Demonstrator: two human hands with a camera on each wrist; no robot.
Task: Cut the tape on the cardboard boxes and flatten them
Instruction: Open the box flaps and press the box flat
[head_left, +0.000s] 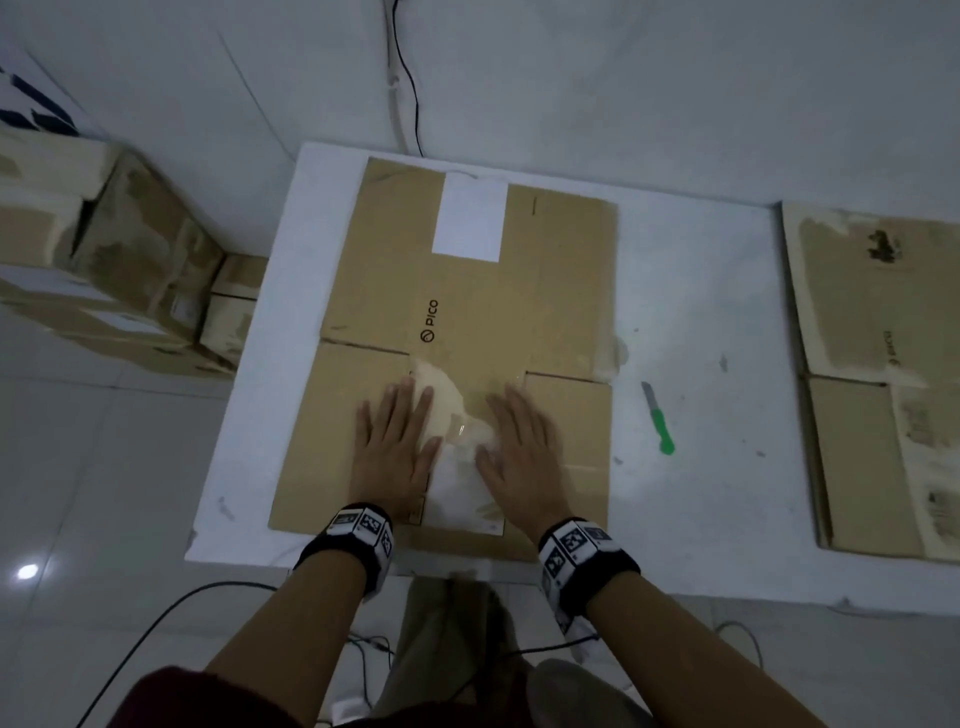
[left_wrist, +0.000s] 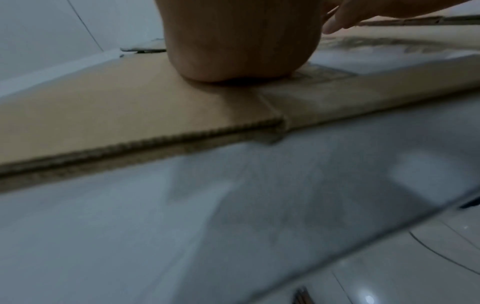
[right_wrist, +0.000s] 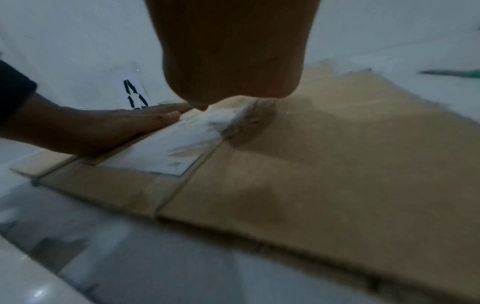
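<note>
I see the flattened cardboard box (head_left: 467, 322) lying flat on the white bench (head_left: 691, 291), under both of my hands. My left hand (head_left: 392, 447) has its grip spread, fingers straight, palm pressing the near left flap. My right hand (head_left: 522, 454) lies the same way, fingers straight and flat on the near right flap. Between the two hands runs a torn strip of tape and paper (head_left: 457, 441) along the flap seam. On the box's middle panel I read "PICO" beside a round logo (head_left: 430, 322); a blank white label (head_left: 470, 218) sits near the far edge. A green-handled knife (head_left: 658, 418) lies on the bench just right of the box, apart from my right hand. Another flattened box (head_left: 878, 374) lies further right; its print is too small to read.
</note>
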